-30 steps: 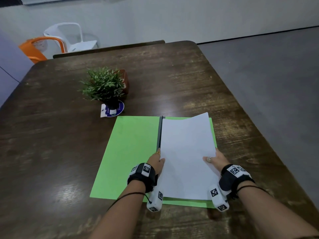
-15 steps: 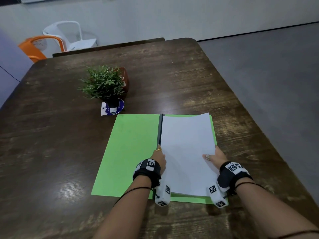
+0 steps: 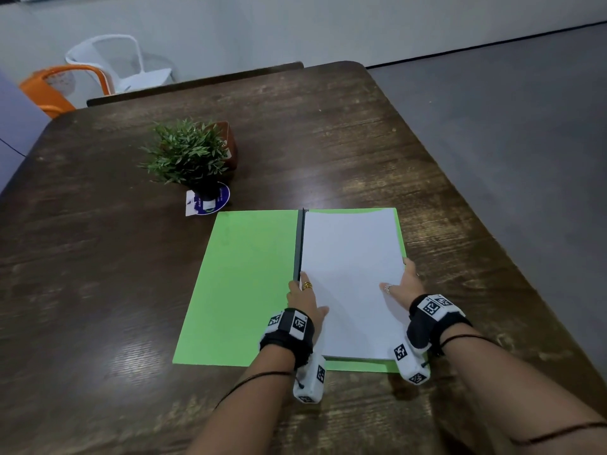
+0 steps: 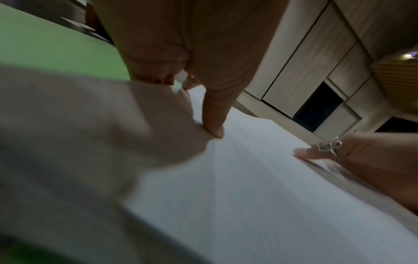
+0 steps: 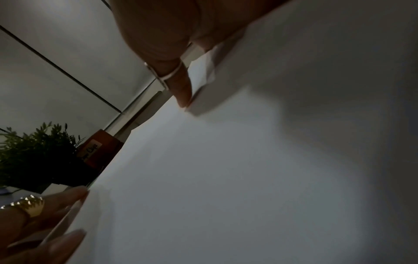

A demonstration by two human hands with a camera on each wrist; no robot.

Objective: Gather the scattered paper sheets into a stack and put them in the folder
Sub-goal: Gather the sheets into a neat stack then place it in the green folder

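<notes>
Your stack of white paper sheets (image 3: 349, 284) lies on the right half of the open green card folder (image 3: 243, 287), just right of its dark spine. Your left hand (image 3: 303, 298) holds the stack's spine-side edge, thumb on top (fingers beneath, hidden). Your right hand (image 3: 404, 285) grips the opposite edge likewise. Beyond the folder stands a small green potted plant (image 3: 187, 152).
</notes>
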